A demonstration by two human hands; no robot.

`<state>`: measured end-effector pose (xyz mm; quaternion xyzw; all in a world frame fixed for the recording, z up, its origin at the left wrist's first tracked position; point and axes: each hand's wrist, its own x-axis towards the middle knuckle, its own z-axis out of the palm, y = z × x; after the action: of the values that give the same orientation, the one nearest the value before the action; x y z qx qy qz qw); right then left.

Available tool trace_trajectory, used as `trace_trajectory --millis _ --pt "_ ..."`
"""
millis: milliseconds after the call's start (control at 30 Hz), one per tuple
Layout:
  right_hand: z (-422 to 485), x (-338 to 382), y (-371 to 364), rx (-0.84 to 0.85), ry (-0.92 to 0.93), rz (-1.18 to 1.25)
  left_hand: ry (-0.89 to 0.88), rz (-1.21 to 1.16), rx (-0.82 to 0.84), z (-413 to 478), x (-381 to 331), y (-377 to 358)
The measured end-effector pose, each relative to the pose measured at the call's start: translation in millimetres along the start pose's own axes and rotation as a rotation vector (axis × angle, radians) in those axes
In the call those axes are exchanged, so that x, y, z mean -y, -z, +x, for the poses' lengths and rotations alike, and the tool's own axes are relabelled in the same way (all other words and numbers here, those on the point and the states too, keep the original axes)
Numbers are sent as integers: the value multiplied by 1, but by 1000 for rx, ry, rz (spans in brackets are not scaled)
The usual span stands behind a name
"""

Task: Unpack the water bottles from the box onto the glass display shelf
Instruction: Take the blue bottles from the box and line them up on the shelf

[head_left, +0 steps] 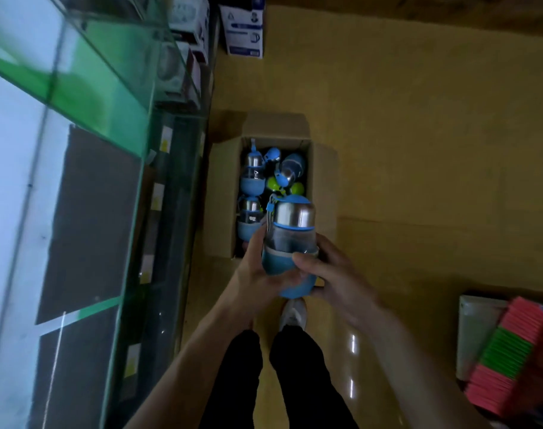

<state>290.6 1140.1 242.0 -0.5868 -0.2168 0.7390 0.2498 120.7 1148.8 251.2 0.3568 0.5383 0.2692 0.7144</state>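
Observation:
Both my hands hold one blue water bottle [290, 239] with a steel cap, lifted above the near end of the open cardboard box [324, 168] on the floor. My left hand [258, 274] grips its blue base from the left, and my right hand [332, 274] wraps the base from the right, thumb across the front. Inside the box lie several more blue bottles [252, 174] and some green ones [275, 183]. The glass display shelf [87, 156] runs along the left side of the view.
Boxed goods [244, 29] stand on the floor beyond the box and under the glass case. A stack of red and green packets [518, 357] sits at the lower right. My legs and a shoe [293, 314] stand just behind the box on the yellow floor.

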Motion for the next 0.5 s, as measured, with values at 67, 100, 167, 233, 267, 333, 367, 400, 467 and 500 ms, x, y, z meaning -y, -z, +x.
trace_trajectory --millis 67,100,167,233,267,333,367,400,467,500 --pt "-30 18 -8 5 -4 -13 3 11 0 -23 -24 -7" --pt "-41 24 -10 5 2 -14 -2 22 3 -31 -33 -10" --pt "-70 45 -16 4 2 -1 8 24 23 -54 -61 -16" --pt "-93 61 -21 6 24 6 5 36 39 -70 -83 -21" --pt "-107 71 -23 11 39 9 -2 41 40 -78 -96 -24" --pt "-131 88 -28 16 64 -2 -23 57 39 -95 -118 -32" --pt "-142 94 -29 13 78 -11 -38 62 43 -104 -129 -36" --pt "-154 102 -31 6 92 -19 -56 63 45 -113 -139 -40" --pt "-173 114 -34 -4 115 -41 -85 72 50 -128 -157 -47" --pt "-180 119 -35 -7 124 -51 -96 78 52 -135 -163 -49"
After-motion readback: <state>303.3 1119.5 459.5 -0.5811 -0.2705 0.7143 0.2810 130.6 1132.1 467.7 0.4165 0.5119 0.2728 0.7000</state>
